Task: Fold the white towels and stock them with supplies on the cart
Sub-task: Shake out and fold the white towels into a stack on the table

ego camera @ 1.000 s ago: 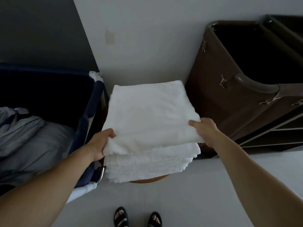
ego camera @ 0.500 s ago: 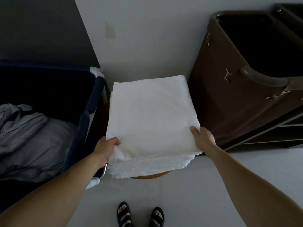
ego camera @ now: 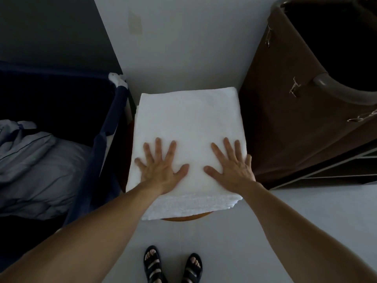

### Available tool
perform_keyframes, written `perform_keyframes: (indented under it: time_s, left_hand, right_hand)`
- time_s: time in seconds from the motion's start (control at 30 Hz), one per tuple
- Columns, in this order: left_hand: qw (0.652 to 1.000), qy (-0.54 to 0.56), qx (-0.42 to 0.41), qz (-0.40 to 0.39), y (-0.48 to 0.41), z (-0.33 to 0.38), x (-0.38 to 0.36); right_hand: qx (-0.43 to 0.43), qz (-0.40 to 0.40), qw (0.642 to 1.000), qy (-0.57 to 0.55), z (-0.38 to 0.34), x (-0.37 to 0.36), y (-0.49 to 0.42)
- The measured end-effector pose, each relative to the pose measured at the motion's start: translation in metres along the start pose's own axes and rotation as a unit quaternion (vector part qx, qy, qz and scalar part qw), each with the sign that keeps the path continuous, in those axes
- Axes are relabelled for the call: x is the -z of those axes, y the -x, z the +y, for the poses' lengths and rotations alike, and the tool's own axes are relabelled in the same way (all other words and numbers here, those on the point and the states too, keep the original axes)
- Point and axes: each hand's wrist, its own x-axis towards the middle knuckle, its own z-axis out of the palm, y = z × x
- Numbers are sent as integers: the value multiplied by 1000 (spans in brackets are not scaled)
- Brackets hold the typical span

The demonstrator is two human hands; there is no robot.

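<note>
Nearest to you, below the stack of folded white towels, your feet in black sandals stand on the pale floor. The stack sits on a round wooden stool, whose rim shows just under the stack's near edge. Just left of the stack stands a navy fabric laundry bin; in it lies crumpled grey-blue bedding with dark piping. Right of the stack stands the brown fabric bag of the cart, clipped to a grey rail; its inside is too dark for you to tell what it holds. Further right of the stack, low down, the cart's shelves show as pale bars, and what they carry is hidden. Both your hands lie flat on top of the stack, on its near half: your left hand toward the left edge, your right hand toward the right edge. Each has its fingers straight and spread wide, palm down, with the thumbs pointing at each other and bare towel between them. Beyond the stack rises a pale wall.
</note>
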Motion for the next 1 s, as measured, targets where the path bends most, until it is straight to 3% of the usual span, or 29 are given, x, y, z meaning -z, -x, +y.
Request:
perform_keyframes:
  time_s: [0.27,0.6,0.73,0.83,1.0]
  left_hand:
    - [999,-6,10,44,-13,5,-32]
    - [998,-35,-6,-55,0,-8,13]
    - [997,-64,32,11,9,-50,57]
    - [995,-48,63,58,11,-101,90]
    - [986,-30,134,98,10,-208,123]
  right_hand:
    - [1,50,998,-41,20,-34,-12]
    - [-18,-6,999,43,2,5,-12]
    - [47,57,997,29,-54,42,-22]
    - [124,52,991,28,-109,62,-29]
    - [182,16,982,42,-212,73,-57]
